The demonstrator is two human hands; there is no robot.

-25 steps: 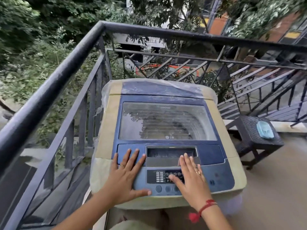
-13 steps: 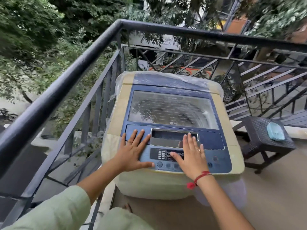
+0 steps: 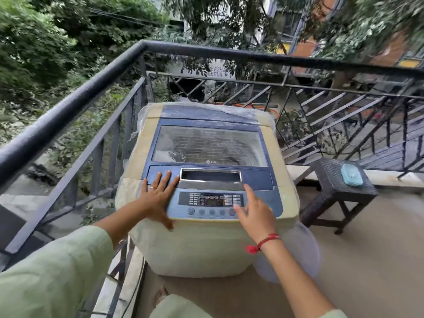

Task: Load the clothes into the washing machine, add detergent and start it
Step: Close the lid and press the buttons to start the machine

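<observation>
Head view: cream-and-blue top-loading washing machine (image 3: 206, 244), lid down, by black metal railing (image 3: 91, 88); left hand (image 3: 158, 198) flat beside grey button panel (image 3: 211, 199), right hand (image 3: 257, 216) empty, forefinger out, risking a mis-press among close-set buttons (image 3: 211, 212).

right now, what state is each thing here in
washing machine lid, closed
left hand, flat on the lid's front, fingers spread
right hand, over the button panel, forefinger out, holding nothing
stool, upright, blue thing on top
plastic cover, draped round the machine
</observation>
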